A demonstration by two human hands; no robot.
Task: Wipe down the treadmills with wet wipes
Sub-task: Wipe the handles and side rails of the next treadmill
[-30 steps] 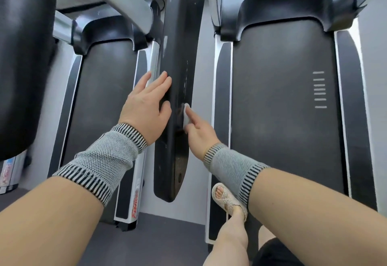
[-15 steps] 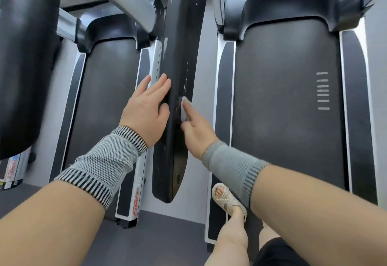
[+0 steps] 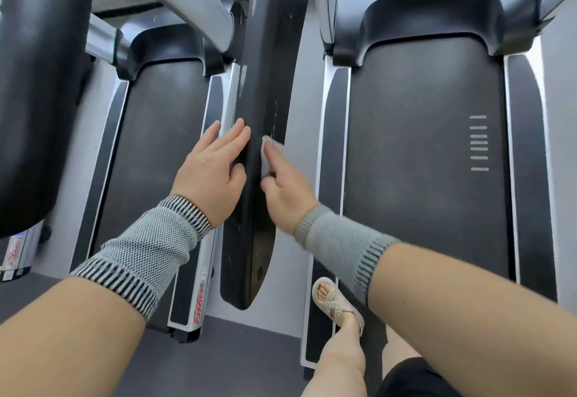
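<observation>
— What's she got in her hands there?

— The right hand (image 3: 285, 190) presses a wet wipe (image 3: 269, 156) against the right face of the black handrail (image 3: 265, 90), index finger laid straight along it, the other fingers curled with the wipe pinched under them.

— And the other one?

— The left hand (image 3: 212, 174) lies flat on the rail's left side, fingers straight, grasping nothing, thumb resting on the edge.

— Where's that rail?

— Between two treadmills. The right treadmill's belt (image 3: 424, 159) shows white stripes; the left treadmill's belt (image 3: 156, 146) is beside her left wrist. One sandalled foot (image 3: 335, 301) stands on the right machine's side rail. Both wrists wear knitted grey bands.
</observation>
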